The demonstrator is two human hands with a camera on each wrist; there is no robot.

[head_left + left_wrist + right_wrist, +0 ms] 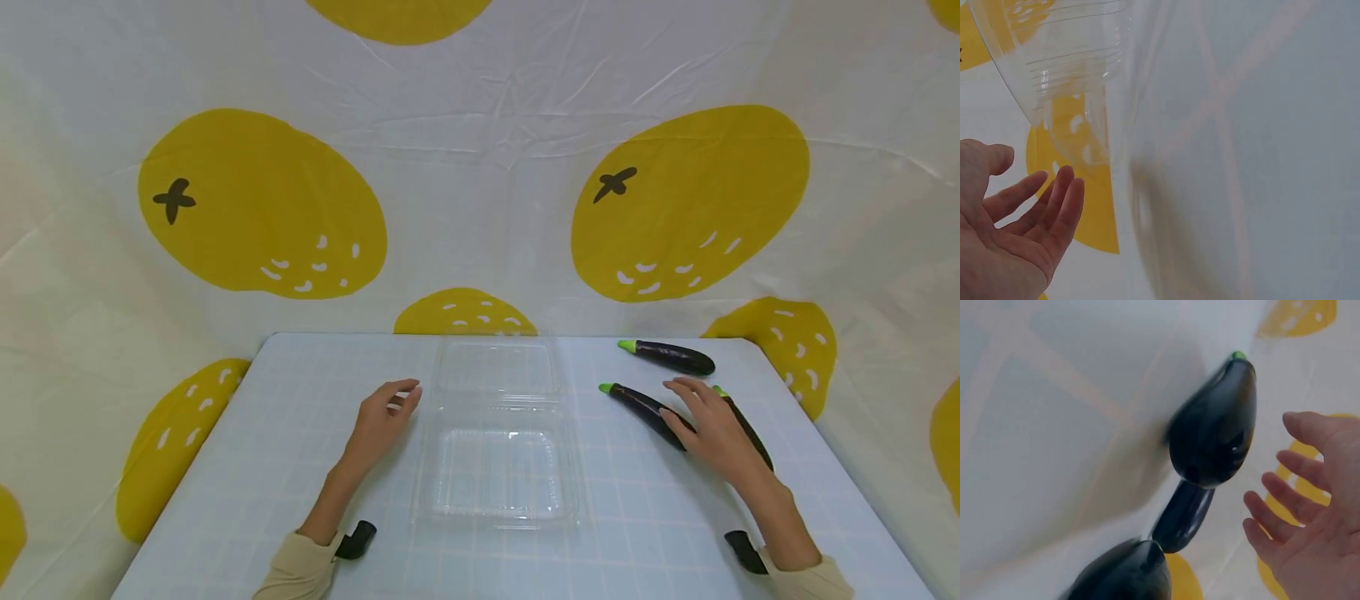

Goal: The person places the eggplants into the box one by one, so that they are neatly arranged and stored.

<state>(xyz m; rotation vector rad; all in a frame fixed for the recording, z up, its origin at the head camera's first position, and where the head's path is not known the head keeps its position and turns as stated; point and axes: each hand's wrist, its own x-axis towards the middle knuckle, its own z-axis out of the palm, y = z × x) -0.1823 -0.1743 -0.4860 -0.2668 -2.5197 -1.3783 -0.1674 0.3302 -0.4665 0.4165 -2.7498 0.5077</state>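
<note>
Three dark eggplants with green stem ends lie on the right part of the table. One eggplant (667, 357) is at the back, a second eggplant (642, 407) is nearer the middle, and a third eggplant (750, 429) is partly hidden by the right hand. My right hand (712, 429) hovers over the second and third, fingers spread and holding nothing; the right wrist view shows a gap between it and the nearest eggplant (1213, 425). To the left of a clear plastic clamshell container (498, 521), my left hand (382, 421) hangs with loosely bent fingers and nothing in them.
The clamshell stands unfolded at mid-table, its lid (497, 398) toward the back. A pale checked cloth covers the table (255, 467). Behind it hangs a white curtain (480, 208) with large yellow fruit prints, reaching the table's back edge.
</note>
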